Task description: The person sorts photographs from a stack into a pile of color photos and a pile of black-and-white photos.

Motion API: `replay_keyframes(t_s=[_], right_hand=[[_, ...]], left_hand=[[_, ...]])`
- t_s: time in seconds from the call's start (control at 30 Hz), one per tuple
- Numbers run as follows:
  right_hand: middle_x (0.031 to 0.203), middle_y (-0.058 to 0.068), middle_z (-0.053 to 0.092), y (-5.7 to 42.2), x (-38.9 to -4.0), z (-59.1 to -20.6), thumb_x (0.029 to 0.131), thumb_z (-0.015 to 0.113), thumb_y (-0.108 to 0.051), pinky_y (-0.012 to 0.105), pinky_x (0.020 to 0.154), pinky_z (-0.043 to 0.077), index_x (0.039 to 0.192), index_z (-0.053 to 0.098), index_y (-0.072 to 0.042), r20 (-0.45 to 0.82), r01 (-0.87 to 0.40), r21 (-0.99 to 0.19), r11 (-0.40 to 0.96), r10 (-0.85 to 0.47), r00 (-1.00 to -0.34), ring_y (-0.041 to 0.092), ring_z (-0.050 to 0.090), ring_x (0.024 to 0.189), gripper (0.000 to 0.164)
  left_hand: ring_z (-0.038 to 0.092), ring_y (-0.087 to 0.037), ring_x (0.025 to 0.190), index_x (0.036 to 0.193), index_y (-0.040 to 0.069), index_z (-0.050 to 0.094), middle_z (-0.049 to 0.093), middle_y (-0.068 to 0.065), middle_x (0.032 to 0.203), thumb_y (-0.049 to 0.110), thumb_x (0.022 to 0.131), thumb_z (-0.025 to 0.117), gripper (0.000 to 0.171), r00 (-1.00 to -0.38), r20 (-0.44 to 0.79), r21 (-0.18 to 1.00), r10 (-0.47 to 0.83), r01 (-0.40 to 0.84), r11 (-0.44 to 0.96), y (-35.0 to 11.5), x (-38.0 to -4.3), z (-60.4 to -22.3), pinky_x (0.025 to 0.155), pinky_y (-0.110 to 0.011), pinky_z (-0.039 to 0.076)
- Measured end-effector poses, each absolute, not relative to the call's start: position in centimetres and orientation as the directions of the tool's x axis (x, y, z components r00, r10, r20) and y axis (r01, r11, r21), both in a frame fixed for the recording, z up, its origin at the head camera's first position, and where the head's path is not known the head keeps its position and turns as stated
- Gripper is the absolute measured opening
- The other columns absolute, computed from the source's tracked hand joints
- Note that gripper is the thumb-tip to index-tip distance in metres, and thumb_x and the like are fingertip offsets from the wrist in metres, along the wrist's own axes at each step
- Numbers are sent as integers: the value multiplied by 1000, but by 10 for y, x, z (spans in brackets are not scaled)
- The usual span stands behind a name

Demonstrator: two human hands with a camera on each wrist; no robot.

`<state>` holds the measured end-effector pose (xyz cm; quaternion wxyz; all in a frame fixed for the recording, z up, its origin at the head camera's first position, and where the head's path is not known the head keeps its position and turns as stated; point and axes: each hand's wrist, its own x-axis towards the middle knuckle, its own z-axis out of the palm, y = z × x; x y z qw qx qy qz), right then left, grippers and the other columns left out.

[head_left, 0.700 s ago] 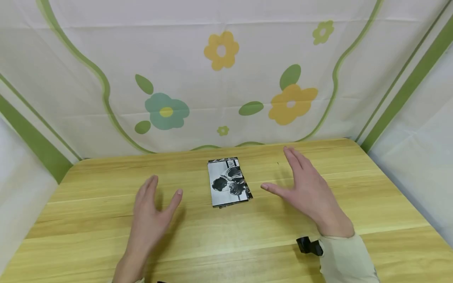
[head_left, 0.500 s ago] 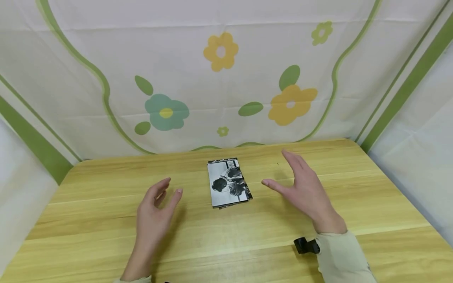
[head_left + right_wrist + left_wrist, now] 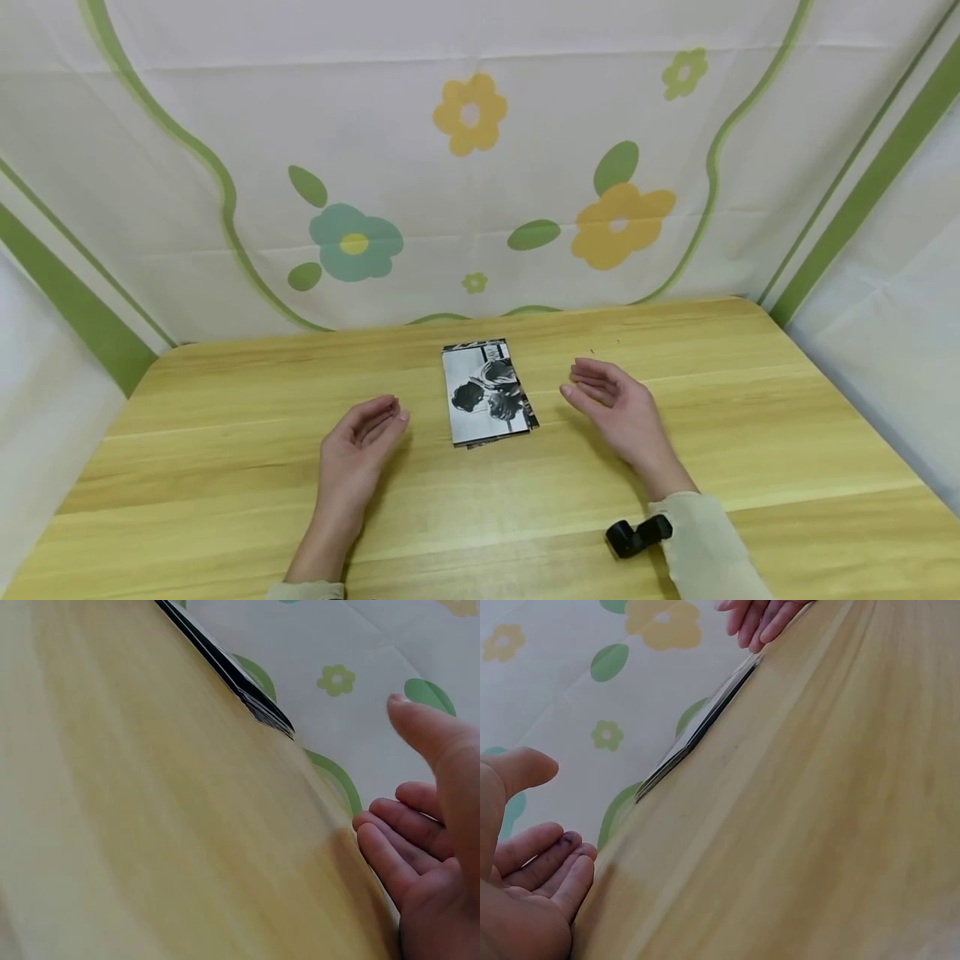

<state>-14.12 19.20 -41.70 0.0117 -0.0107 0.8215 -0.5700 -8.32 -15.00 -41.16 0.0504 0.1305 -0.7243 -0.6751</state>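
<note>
A small stack of black-and-white photo cards [image 3: 480,400] lies on the wooden table, its cards slightly askew. The top one pictures dark-haired figures, turned sideways. To the left of the stack is my left hand [image 3: 356,454], fingers loosely bent, thumb apart, holding nothing. My right hand [image 3: 622,417] sits to the right of the stack in a similar relaxed pose, also holding nothing. Neither hand touches the cards. In the left wrist view the stack [image 3: 697,731] appears edge-on, between the two hands. From the right wrist the layered card edges [image 3: 240,686] show.
The wooden table [image 3: 225,508] reaches back to a white cloth [image 3: 262,108] printed with flowers and green lines. Similar cloth hangs at both sides. A black clip-like piece [image 3: 637,536] is at the right sleeve.
Both hands have moved inward toward the stack, and their fingers have gone from spread to loosely bent. The right hand has also come lower in view. The cards stay put.
</note>
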Motion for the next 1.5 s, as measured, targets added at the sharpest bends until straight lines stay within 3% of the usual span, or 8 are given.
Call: replay_keyframes(t_s=[0.1, 0.3, 0.47, 0.57, 0.73, 1.1, 1.5], right_hand=[[148, 13, 66, 192, -142, -419, 98, 80, -39, 13, 99, 54, 150, 59, -9, 2, -16, -937, 348, -39, -999, 31, 66, 136, 64], [132, 11, 73, 182, -143, -419, 98, 81, -32, 14, 94, 55, 142, 67, -10, 50, -51, -907, 419, -15, -999, 25, 70, 119, 51], [118, 4, 75, 164, -139, -419, 96, 83, -33, 29, 95, 55, 134, 74, -14, 83, -80, -832, 548, -20, -996, 20, 67, 108, 44], [117, 1, 74, 151, -137, -419, 93, 85, -38, 39, 99, 51, 135, 75, -15, 104, -111, -776, 621, -49, -993, 21, 63, 110, 48], [121, 3, 73, 135, -133, -418, 90, 85, -45, 46, 102, 41, 136, 74, -14, 117, -129, -703, 699, -64, -991, 26, 57, 115, 57], [116, 4, 71, 121, -133, -419, 89, 85, -48, 46, 97, 32, 134, 76, -20, 124, -141, -624, 769, -82, -989, 26, 52, 110, 53], [110, -1, 71, 113, -131, -416, 88, 85, -42, 48, 98, 29, 138, 73, -18, 108, -118, -630, 768, -64, -992, 26, 52, 109, 56]], left_hand=[[69, -3, 115, 136, 4, 67, 67, -14, 141, 14, 99, 79, 41, -960, -102, 990, -262, -123, 66, -151, -82, -411, 98, -14, 56], [69, -12, 118, 132, 5, 72, 71, -13, 137, 16, 97, 81, 38, -963, -26, 979, -267, -79, 188, -143, -80, -412, 98, -12, 53], [66, -26, 126, 126, 8, 79, 74, -9, 129, 18, 92, 86, 36, -961, 86, 920, -261, -25, 392, -125, -80, -416, 113, -35, 50], [58, -34, 127, 125, 4, 79, 68, -13, 129, 19, 89, 87, 39, -965, 130, 876, -229, 3, 483, -112, -81, -418, 112, -49, 46], [46, -36, 124, 126, -2, 78, 59, -18, 128, 21, 86, 88, 46, -964, 163, 804, -211, 6, 595, -99, -81, -419, 106, -52, 38], [48, -34, 116, 116, 7, 83, 62, -13, 120, 22, 87, 86, 32, -944, 194, 782, -268, -16, 623, -88, -81, -417, 106, -57, 31], [49, -36, 119, 115, 6, 82, 65, -14, 122, 17, 86, 86, 31, -944, 183, 797, -274, -20, 603, -83, -82, -417, 109, -59, 26]])
